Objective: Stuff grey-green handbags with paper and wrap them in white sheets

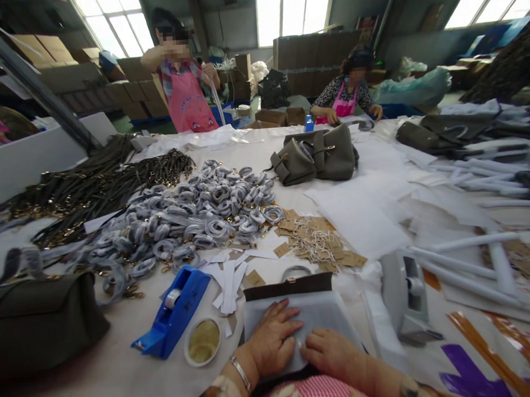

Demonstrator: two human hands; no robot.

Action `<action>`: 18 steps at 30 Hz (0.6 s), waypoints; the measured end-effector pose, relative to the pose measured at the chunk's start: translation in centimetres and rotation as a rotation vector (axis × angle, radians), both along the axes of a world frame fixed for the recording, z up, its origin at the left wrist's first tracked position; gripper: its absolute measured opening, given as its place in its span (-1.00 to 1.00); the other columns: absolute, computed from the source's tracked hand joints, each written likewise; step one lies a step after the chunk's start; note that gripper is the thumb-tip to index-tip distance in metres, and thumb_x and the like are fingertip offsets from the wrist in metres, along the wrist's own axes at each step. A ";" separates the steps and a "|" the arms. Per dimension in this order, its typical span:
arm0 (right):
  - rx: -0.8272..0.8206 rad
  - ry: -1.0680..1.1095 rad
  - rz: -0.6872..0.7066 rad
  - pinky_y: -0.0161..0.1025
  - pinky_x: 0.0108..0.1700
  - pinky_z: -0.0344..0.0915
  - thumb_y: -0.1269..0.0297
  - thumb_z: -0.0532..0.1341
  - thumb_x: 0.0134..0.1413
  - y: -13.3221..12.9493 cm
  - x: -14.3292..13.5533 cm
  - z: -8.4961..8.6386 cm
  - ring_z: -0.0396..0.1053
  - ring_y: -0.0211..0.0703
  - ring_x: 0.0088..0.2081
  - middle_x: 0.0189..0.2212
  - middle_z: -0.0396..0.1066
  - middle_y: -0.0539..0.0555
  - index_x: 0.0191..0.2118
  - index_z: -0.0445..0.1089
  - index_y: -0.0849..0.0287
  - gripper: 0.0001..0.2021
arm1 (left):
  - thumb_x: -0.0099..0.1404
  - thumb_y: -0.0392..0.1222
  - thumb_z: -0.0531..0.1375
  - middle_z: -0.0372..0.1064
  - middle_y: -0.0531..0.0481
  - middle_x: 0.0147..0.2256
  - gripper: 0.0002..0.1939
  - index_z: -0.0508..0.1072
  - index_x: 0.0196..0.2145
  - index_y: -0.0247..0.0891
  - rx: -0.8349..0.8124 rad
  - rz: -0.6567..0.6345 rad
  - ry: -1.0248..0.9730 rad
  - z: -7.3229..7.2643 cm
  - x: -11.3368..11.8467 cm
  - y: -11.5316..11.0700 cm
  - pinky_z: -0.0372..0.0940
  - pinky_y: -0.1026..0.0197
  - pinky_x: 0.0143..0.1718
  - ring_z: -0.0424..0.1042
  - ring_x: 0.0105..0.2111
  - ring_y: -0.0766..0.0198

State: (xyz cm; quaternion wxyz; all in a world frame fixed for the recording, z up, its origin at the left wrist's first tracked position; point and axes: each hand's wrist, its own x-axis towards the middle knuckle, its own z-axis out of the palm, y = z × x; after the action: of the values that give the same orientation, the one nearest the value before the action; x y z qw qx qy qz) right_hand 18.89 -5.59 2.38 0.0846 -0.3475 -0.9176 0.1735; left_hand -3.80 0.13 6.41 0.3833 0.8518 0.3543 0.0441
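A dark olive bag [289, 286] lies near the table's front edge, its upper strip showing beyond a whitish translucent sheet [320, 311] spread over it. Flat on the sheet, fingers spread, rests my left hand [277, 335], a silver bracelet at its wrist. My right hand [327, 348] touches the sheet's right part with its fingers bent and close together; whether they pinch anything is hidden. Just beyond the bag is a ring-shaped wrapped strap [296, 272].
Left of the bag are a blue tape dispenser [177, 310] and a round dish [203, 342]; right, a grey dispenser [408, 297]. Beyond lie wrapped straps [211, 205], brown tags [317, 237] and dark bags [334, 151]. Two people in pink aprons are across the table.
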 end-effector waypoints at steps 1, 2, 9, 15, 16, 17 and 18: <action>0.002 0.018 0.022 -0.19 -0.31 0.24 0.42 0.14 0.29 0.0 0.0 -0.4 0.41 -0.08 -0.31 -0.38 0.48 0.09 -0.21 0.49 0.07 -0.82 | 0.30 -0.21 0.13 0.24 0.01 0.33 -0.48 0.43 0.21 -0.06 0.001 0.014 -0.008 0.0 0.1 0.0 -0.04 -0.28 0.43 0.01 0.42 -0.05; 0.000 0.031 0.042 -0.19 -0.33 0.23 0.40 0.17 0.27 0.1 0.0 -0.7 0.38 -0.07 -0.33 -0.39 0.48 0.08 -0.22 0.48 0.08 -0.86 | 0.36 -0.18 0.09 0.27 0.00 0.32 -0.53 0.44 0.20 -0.07 0.005 0.031 -0.015 -0.1 0.2 0.0 -0.02 -0.28 0.42 0.03 0.41 -0.04; -0.044 0.045 0.106 -0.18 -0.36 0.11 0.32 0.23 0.19 0.2 0.2 -1.4 0.30 -0.11 -0.38 -0.38 0.47 0.07 -0.32 0.47 0.13 -0.92 | 0.41 -0.01 0.14 0.22 0.01 0.35 -0.51 0.35 0.27 0.01 0.036 0.045 0.033 -0.3 0.6 -0.6 -0.05 -0.32 0.41 0.01 0.42 -0.07; -0.112 0.029 0.063 -0.14 -0.39 0.06 0.26 0.27 0.11 -0.1 0.2 -2.4 0.31 -0.06 -0.39 -0.44 0.43 0.09 -0.37 0.48 0.12 -0.91 | 0.33 0.10 0.25 0.02 -0.02 0.43 -0.28 0.17 0.37 0.04 0.010 -0.020 0.100 -1.9 0.3 -1.0 -0.16 -0.40 0.42 -0.11 0.45 -0.14; -0.133 0.032 0.052 -0.14 -0.39 0.06 0.25 0.27 0.10 -0.1 0.3 -2.5 0.31 -0.06 -0.40 -0.44 0.44 0.09 -0.38 0.48 0.12 -0.91 | 0.35 0.14 0.24 0.01 -0.02 0.44 -0.28 0.15 0.38 0.05 0.018 -0.014 0.092 -2.3 0.3 -1.1 -0.18 -0.39 0.42 -0.12 0.45 -0.14; -0.159 0.036 0.039 -0.15 -0.39 0.07 0.25 0.27 0.09 0.0 0.4 -2.5 0.31 -0.07 -0.40 -0.45 0.43 0.09 -0.41 0.48 0.12 -0.89 | 0.36 0.18 0.22 0.00 -0.02 0.44 -0.28 0.14 0.39 0.06 0.026 -0.007 0.083 -2.6 0.3 -1.1 -0.18 -0.38 0.43 -0.13 0.46 -0.13; -0.190 0.044 0.027 -0.16 -0.39 0.08 0.24 0.27 0.09 0.1 0.6 -2.4 0.32 -0.08 -0.41 -0.47 0.42 0.08 -0.44 0.47 0.12 -0.87 | 0.36 0.20 0.20 -0.01 -0.02 0.44 -0.27 0.12 0.39 0.06 0.030 -0.004 0.080 -2.9 0.3 -1.2 -0.19 -0.38 0.43 -0.14 0.46 -0.12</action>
State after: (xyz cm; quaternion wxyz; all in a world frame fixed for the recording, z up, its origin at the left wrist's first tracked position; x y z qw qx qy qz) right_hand 19.48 -5.52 -0.05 0.0692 -0.3378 -0.8995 0.2683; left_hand -3.54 -1.07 3.49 0.3560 0.8594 0.3667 0.0145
